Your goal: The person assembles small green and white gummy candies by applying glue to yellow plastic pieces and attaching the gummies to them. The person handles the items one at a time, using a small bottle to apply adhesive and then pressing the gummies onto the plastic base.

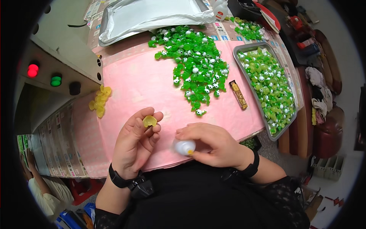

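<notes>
My left hand [132,147] pinches a small translucent yellow plastic piece [150,121], shaped like a shallow cup, between thumb and fingertips. To the right and a little lower, my right hand [215,147] is closed round a small white squeeze bottle [183,147] with a yellow tip. The bottle is tilted, its tip toward me, and slightly blurred; it is apart from the yellow piece. Both hands are over the near part of a pink sheet [133,82]. More yellow pieces [100,100] lie clustered at the sheet's left edge.
Green pieces with white eyeballs [198,66] spread across the sheet's far middle. A metal tray [275,136] of similar pieces stands right, beside a narrow dark-and-gold object [238,94]. Behind is a paper-lined tray [152,17]. A machine [65,49] with red and green lights stands left; another person's arm [38,175] shows beyond.
</notes>
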### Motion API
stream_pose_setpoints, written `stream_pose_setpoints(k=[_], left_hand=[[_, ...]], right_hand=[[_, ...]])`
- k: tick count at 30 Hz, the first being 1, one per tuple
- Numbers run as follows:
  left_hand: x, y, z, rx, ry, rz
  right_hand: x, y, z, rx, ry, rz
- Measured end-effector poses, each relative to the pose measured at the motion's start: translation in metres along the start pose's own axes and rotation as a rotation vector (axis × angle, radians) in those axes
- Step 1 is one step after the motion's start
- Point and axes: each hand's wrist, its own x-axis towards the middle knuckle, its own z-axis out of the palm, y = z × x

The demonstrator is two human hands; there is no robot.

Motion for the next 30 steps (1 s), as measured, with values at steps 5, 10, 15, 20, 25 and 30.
stream_pose_setpoints(k=[5,10,15,20,25,30], left_hand=[[-0.003,0.000,-0.002,0.023,0.020,0.001],[-0.005,0.001,-0.002,0.026,0.021,-0.006],[-0.002,0.000,0.000,0.030,0.003,-0.016],[0.001,-0.002,0.002,0.040,-0.011,-0.036],[0.001,-0.002,-0.001,0.044,-0.007,-0.031],[0.002,-0.003,0.001,0.047,-0.009,-0.037]], right_hand=[[0.003,0.004,-0.016,-0.128,0.076,-0.044],[0.011,0.004,-0.041,-0.551,0.196,-0.016],[0.012,0.018,-0.030,-0.666,0.154,-0.080],[0.019,0.016,-0.024,-0.695,0.154,-0.072],[0.019,0.022,-0.021,-0.669,0.101,-0.137],[0.023,0.024,-0.015,-0.663,0.082,-0.156]])
